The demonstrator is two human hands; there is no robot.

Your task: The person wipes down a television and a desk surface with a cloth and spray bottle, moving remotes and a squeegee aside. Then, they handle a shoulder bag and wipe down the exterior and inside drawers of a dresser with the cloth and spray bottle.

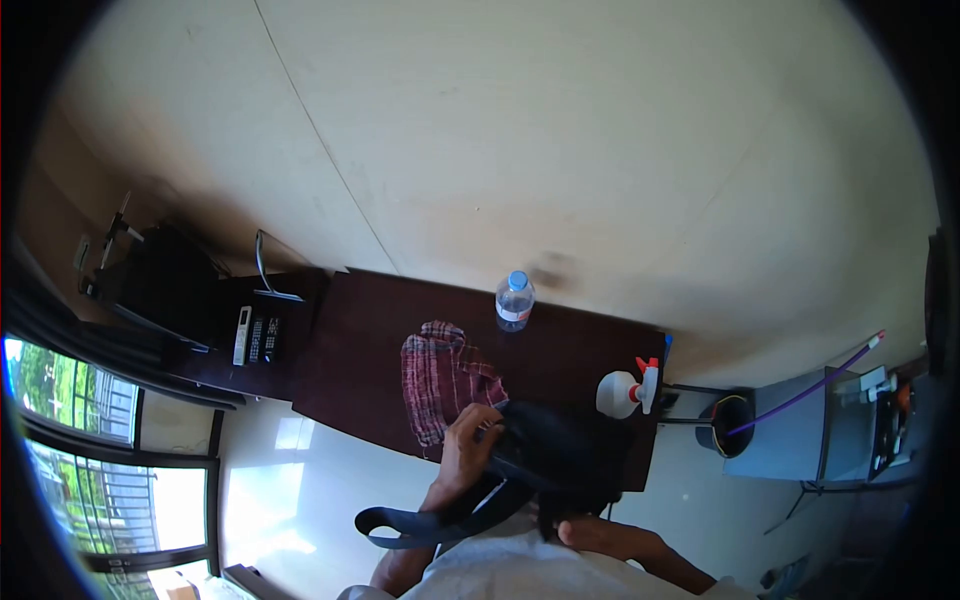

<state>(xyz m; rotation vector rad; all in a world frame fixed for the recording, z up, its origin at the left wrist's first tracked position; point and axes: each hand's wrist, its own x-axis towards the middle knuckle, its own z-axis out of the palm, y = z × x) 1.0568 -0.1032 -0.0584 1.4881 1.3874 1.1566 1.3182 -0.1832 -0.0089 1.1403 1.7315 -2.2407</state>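
Note:
A black bag point(560, 445) with a wide dark strap point(400, 525) is held at the table's front edge, close to my body. My left hand point(472, 440) has its fingers curled and closed on the bag's left upper edge, while the strap loops over that forearm. At the bag's lower side is my right hand point(582, 533), its thumb showing and its fingers mostly hidden by the black fabric; it appears to grip the bag. A red checked cloth point(440, 380) lies crumpled on the table just beyond my left hand.
On the dark table point(365, 320) stand a water bottle point(514, 305) with a blue cap and a white spray bottle point(618, 394) with a red trigger. A desk phone point(257, 337) sits at left. To the right is a dark bin point(722, 430) with a purple stick point(810, 387).

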